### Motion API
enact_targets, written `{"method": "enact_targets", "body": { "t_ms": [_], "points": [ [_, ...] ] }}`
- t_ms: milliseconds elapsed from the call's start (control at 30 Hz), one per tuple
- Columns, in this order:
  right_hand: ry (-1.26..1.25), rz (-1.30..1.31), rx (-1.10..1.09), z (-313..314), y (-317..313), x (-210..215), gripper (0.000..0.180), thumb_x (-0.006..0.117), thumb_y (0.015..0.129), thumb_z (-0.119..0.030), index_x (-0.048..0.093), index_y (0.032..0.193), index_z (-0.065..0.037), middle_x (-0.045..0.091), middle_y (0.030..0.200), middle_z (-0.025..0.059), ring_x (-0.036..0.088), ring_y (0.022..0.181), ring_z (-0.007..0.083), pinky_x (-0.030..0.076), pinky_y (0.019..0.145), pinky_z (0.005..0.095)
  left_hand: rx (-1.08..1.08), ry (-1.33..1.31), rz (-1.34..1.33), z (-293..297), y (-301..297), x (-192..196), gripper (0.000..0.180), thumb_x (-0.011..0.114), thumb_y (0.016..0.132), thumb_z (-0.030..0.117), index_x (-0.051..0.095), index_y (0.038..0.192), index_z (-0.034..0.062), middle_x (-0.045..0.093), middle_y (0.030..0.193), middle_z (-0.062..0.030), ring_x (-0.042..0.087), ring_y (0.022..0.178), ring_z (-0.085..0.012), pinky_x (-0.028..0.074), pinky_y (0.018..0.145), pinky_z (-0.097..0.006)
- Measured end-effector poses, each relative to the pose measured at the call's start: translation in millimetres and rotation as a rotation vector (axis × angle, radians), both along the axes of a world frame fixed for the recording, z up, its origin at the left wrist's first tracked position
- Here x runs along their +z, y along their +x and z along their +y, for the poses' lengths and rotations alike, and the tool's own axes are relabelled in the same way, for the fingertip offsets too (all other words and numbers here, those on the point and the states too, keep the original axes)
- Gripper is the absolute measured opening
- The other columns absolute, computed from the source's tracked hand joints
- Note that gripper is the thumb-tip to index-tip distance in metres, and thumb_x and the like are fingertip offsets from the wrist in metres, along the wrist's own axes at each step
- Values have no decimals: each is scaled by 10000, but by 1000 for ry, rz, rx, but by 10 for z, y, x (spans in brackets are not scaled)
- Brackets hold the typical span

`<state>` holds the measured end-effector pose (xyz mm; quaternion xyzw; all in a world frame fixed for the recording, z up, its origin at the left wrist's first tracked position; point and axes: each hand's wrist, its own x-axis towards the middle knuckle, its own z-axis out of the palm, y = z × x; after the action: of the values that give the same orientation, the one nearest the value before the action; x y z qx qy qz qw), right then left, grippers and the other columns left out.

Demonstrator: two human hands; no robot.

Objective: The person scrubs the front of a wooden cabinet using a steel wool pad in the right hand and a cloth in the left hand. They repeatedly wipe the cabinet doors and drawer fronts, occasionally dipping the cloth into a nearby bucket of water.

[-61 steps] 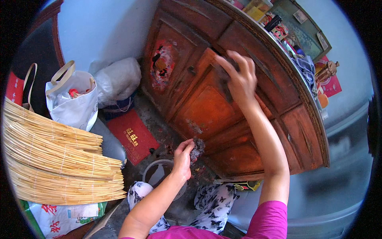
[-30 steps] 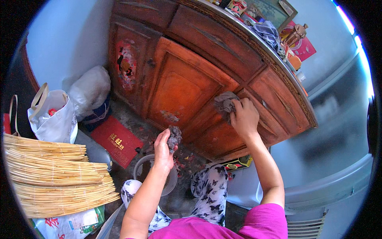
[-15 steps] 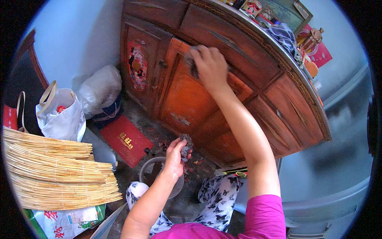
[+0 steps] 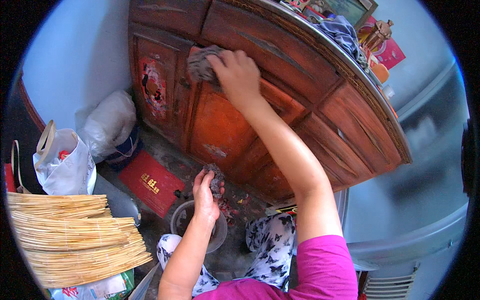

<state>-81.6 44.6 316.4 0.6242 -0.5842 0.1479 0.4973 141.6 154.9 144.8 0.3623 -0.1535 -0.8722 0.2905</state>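
My right hand is closed on a dark grey rag and presses it to the upper left corner of an orange-brown door on a wooden cabinet. Low in front of the same cabinet, my left hand grips a grey, fuzzy scouring pad in bent fingers. Under that hand, a round clear plastic tub stands on the floor between my knees, partly covered by my left forearm. The neighbouring door at the left bears a peeling colourful picture.
Bundled reed matting lies at the left, below a white tote bag. Behind them stands a dark bucket topped with clear plastic. A flat red card sheet and loose scraps lie on the floor. Cloth and ornaments crowd the cabinet top.
My right hand has slid the rag leftward along the top of the door to its corner. My left hand still holds the scouring pad. The whole view has shifted slightly.
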Motion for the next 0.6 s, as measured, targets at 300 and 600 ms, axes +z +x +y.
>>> {"method": "enact_targets", "body": {
  "t_ms": [300, 600],
  "points": [
    [134, -34, -340, 2145, -146, -30, 503, 681, 782, 17, 706, 1237, -196, 641, 1154, 70, 630, 1025, 322, 515, 813, 440, -90, -6, 57, 26, 70, -51, 336, 728, 994, 262, 600, 1287, 157, 664, 982, -31, 676, 797, -185, 554, 603, -320],
    [134, -803, -408, 2793, 207, -326, 407, 754, 926, -163, 639, 1295, -36, 616, 1210, 201, 605, 1147, 445, 511, 966, 499, -81, -254, 116, 34, 67, 116, 453, 641, 1056, 239, 546, 1497, 187, 690, 1205, -41, 690, 928, -148, 568, 650, -275]
  ]
}}
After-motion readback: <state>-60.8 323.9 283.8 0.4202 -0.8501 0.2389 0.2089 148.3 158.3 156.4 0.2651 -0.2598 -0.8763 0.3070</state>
